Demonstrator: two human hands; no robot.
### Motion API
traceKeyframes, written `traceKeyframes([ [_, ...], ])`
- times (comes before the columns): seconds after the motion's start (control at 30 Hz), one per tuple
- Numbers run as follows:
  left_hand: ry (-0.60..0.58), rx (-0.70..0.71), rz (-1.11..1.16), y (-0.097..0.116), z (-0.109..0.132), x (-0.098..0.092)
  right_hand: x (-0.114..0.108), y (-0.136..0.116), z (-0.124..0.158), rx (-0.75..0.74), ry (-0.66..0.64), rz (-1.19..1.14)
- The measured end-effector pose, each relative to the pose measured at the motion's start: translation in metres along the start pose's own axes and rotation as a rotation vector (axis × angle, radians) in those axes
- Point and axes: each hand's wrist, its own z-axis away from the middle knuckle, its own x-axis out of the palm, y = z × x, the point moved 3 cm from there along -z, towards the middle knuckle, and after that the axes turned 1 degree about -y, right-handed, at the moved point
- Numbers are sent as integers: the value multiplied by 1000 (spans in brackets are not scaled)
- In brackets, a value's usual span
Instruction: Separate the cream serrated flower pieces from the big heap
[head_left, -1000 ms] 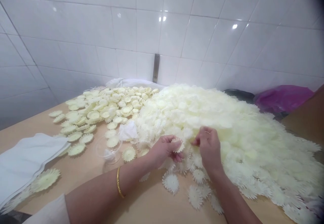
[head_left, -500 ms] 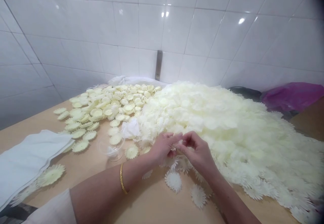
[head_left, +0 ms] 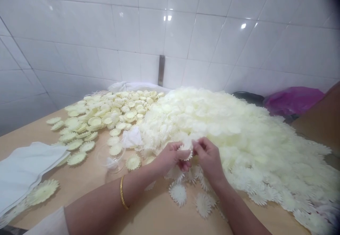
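- So, your left hand (head_left: 171,157) pinches a cream petal disc (head_left: 187,148)
- right hand (head_left: 211,159) at its 3 o'clock edge, can't tell if gripping
- petal heap (head_left: 239,136), 2 o'clock

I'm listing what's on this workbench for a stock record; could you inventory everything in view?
Held petal disc: one visible, cream, in left hand
Loose petal discs: uncountable heap, pale cream, right
Thicker petal discs: many, pale yellow, left rear
Clear dish: one, transparent, left of left hand
White wad: one, white, at dish
Crumpled piece: one, white, behind dish
White sheets: count unclear, left
White covering: one, rear
Dark object: one, right rear
Purple bag-like item: one, right rear
Brown shape: one, unidentifiable, right edge
Table: one, tan, beneath
Metal strip: one, grey-brown, wall
Tiled wall: white, behind
Bracelet: one, gold, left wrist
Sleeve: one, pale, left arm
Left hand: one, centre
Right hand: one, beside disc
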Motion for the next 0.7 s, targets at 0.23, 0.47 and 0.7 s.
traceKeyframes([
  [0.23, -75, -12, -5, 2, 3, 5, -12, 7, -5, 72, 263, 75],
  [0.47, -63, -32, 71, 3, 2, 6, -24, 16, -14, 50, 288, 189],
  [0.7, 89, -44, 49, -1, -4, -7, -17, -2, -2, -112, 190, 137],
])
